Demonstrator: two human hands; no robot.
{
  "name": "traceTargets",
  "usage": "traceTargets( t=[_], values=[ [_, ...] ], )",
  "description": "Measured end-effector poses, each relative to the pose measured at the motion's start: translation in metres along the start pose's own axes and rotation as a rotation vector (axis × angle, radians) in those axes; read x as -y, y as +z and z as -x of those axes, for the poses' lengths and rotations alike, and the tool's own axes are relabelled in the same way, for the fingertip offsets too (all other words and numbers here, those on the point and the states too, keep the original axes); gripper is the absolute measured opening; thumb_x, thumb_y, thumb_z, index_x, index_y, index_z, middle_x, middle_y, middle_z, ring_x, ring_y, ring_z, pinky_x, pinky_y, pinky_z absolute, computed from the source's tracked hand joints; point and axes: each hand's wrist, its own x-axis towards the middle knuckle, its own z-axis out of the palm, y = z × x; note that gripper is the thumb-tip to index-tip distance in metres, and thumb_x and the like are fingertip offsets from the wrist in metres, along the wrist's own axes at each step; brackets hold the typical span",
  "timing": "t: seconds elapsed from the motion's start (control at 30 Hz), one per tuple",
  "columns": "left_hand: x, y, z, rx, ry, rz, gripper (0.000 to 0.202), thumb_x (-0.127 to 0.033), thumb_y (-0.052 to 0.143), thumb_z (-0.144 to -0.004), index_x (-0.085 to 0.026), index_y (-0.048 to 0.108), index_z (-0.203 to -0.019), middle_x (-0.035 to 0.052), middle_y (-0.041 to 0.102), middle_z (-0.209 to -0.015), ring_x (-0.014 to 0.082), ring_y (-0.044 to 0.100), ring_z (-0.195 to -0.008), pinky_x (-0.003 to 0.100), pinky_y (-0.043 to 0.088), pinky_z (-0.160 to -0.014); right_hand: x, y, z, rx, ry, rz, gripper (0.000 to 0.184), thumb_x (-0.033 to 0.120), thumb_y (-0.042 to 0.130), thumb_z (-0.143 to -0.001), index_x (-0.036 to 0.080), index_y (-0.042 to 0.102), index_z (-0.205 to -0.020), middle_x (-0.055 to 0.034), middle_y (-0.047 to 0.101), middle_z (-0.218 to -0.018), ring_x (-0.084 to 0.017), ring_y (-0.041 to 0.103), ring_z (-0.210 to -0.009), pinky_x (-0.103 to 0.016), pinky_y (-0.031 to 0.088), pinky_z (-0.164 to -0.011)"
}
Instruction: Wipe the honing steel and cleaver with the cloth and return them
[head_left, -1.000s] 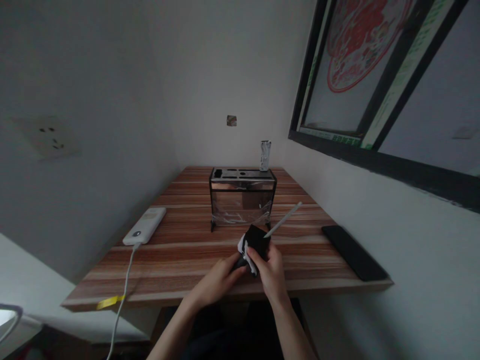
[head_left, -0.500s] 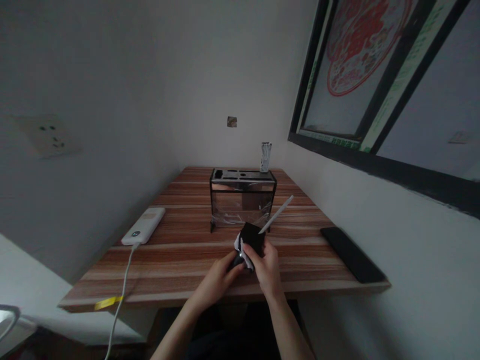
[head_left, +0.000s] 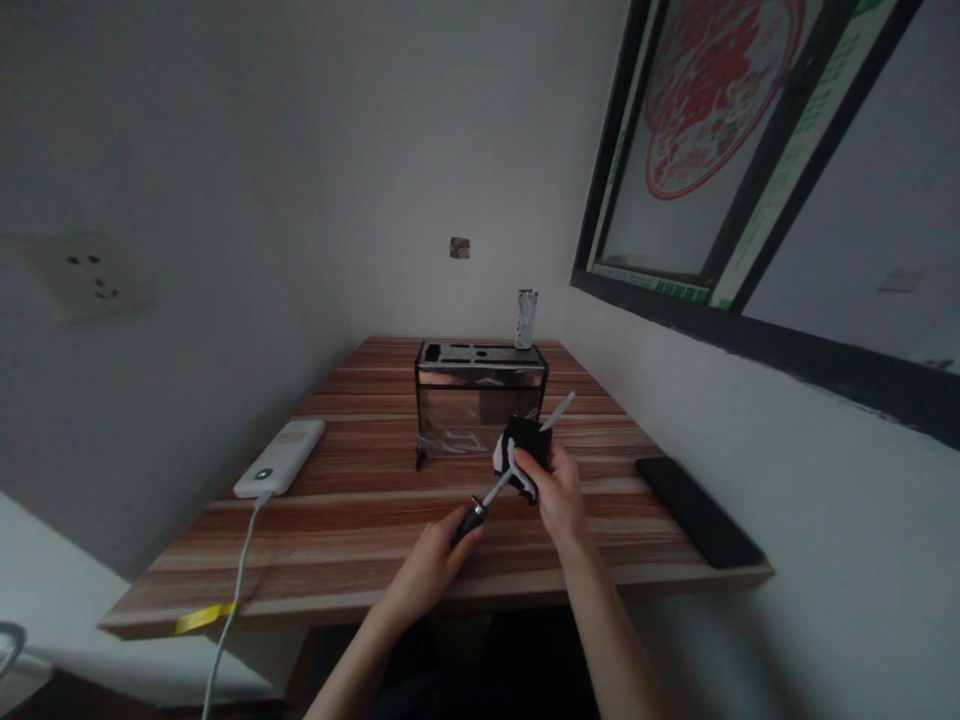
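My left hand (head_left: 433, 557) is closed round the black handle of a sharpening steel (head_left: 493, 492). The steel slants up to the right, away from me. My right hand (head_left: 556, 488) pinches a black and white cloth (head_left: 531, 442) folded round the rod's upper half. The pale rod tip sticks out past the cloth, and a short stretch of bare rod shows between cloth and handle. Behind my hands stands a clear-sided knife block (head_left: 481, 378) with a black frame and slots along its top. A silvery upright piece (head_left: 526, 318) rises at its right end.
The wood-grain table (head_left: 360, 520) meets walls at the back and right. On the left lies a white power bank (head_left: 281, 458) with a white cable (head_left: 238, 590) running off the front edge, past yellow tape (head_left: 204, 618). A black phone-like slab (head_left: 699, 510) lies on the right.
My right hand has slid up the rod with the cloth, away from my left hand, baring the lower rod. My left hand has shifted slightly back toward me with the handle.
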Motion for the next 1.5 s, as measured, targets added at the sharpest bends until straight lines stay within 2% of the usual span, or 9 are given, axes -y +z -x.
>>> traceTargets(
  t=[0.13, 0.3, 0.43, 0.53, 0.67, 0.9, 1.03, 1.3, 1.5],
  values=[
    [0.000, 0.000, 0.001, -0.011, 0.002, -0.021, 0.032, -0.040, 0.042, -0.090, -0.015, 0.059, -0.099, 0.0035, 0.066, -0.080, 0.0181, 0.060, -0.073, 0.023, 0.041, -0.067, 0.013, -0.009, -0.022, -0.011, -0.010, -0.063, 0.031, 0.032, 0.077, -0.062, 0.015, 0.067, -0.087, -0.0037, 0.070, -0.079, -0.017, 0.063, -0.067, -0.029, 0.050, -0.064],
    [0.001, 0.000, 0.002, 0.010, 0.012, 0.014, 0.029, -0.038, 0.043, -0.089, -0.017, 0.060, -0.100, 0.0043, 0.068, -0.089, 0.0195, 0.062, -0.080, 0.023, 0.042, -0.070, 0.034, -0.019, -0.040, -0.114, -0.067, -0.081, 0.027, 0.033, 0.078, -0.059, 0.015, 0.068, -0.077, -0.0030, 0.070, -0.073, -0.016, 0.062, -0.063, -0.028, 0.049, -0.061],
    [0.001, 0.001, 0.003, 0.009, 0.005, 0.005, 0.030, -0.038, 0.043, -0.088, -0.018, 0.060, -0.102, 0.0052, 0.069, -0.091, 0.0210, 0.062, -0.083, 0.025, 0.043, -0.073, 0.045, -0.024, -0.050, -0.203, -0.089, -0.133, 0.028, 0.033, 0.078, -0.057, 0.017, 0.069, -0.078, -0.0014, 0.071, -0.075, -0.015, 0.063, -0.065, -0.028, 0.049, -0.065],
    [0.001, 0.001, 0.004, -0.005, -0.012, -0.015, 0.031, -0.038, 0.043, -0.088, -0.019, 0.060, -0.104, 0.0056, 0.069, -0.093, 0.0221, 0.061, -0.086, 0.025, 0.043, -0.074, 0.047, -0.023, -0.054, -0.254, -0.100, -0.157, 0.032, 0.035, 0.077, -0.056, 0.017, 0.068, -0.081, -0.0015, 0.071, -0.078, -0.015, 0.064, -0.068, -0.028, 0.049, -0.067],
    [0.000, 0.001, 0.004, 0.009, -0.002, -0.005, 0.030, -0.038, 0.043, -0.088, -0.017, 0.059, -0.103, 0.0046, 0.068, -0.088, 0.0202, 0.061, -0.080, 0.025, 0.042, -0.072, 0.043, -0.013, -0.052, -0.307, -0.129, -0.160, 0.033, 0.043, 0.074, -0.059, 0.016, 0.067, -0.078, -0.0026, 0.070, -0.077, -0.015, 0.064, -0.071, -0.027, 0.049, -0.066],
    [0.000, -0.001, 0.004, -0.016, 0.008, 0.032, 0.030, -0.037, 0.043, -0.089, -0.017, 0.058, -0.106, 0.0041, 0.067, -0.089, 0.0197, 0.061, -0.082, 0.024, 0.042, -0.074, 0.036, 0.005, -0.034, -0.171, -0.058, -0.148, 0.031, 0.041, 0.078, -0.057, 0.017, 0.067, -0.073, -0.0009, 0.068, -0.072, -0.013, 0.060, -0.063, -0.024, 0.048, -0.062],
    [0.002, -0.002, 0.004, -0.005, 0.016, 0.065, 0.031, -0.037, 0.042, -0.090, -0.016, 0.058, -0.106, 0.0056, 0.068, -0.091, 0.0201, 0.061, -0.084, 0.025, 0.043, -0.076, 0.027, 0.016, -0.016, -0.068, 0.004, -0.157, 0.031, 0.039, 0.078, -0.058, 0.018, 0.067, -0.079, -0.0014, 0.068, -0.075, -0.014, 0.061, -0.065, -0.026, 0.049, -0.064],
    [0.006, 0.000, 0.002, -0.043, 0.025, 0.105, 0.035, -0.037, 0.041, -0.090, -0.013, 0.056, -0.110, 0.0056, 0.067, -0.090, 0.0187, 0.059, -0.080, 0.025, 0.044, -0.074, 0.008, 0.028, 0.013, 0.114, 0.119, 0.057, 0.029, 0.038, 0.076, -0.063, 0.014, 0.069, -0.077, -0.0034, 0.069, -0.070, -0.016, 0.061, -0.062, -0.025, 0.047, -0.057],
    [0.011, 0.005, -0.001, -0.099, 0.021, 0.117, 0.034, -0.034, 0.041, -0.089, -0.013, 0.057, -0.111, 0.0087, 0.068, -0.101, 0.0218, 0.061, -0.092, 0.027, 0.045, -0.081, 0.002, 0.037, 0.031, 0.149, 0.039, 0.259, 0.030, 0.032, 0.074, -0.064, 0.015, 0.068, -0.087, -0.0062, 0.071, -0.080, -0.022, 0.065, -0.075, -0.029, 0.050, -0.065]
  ],
)
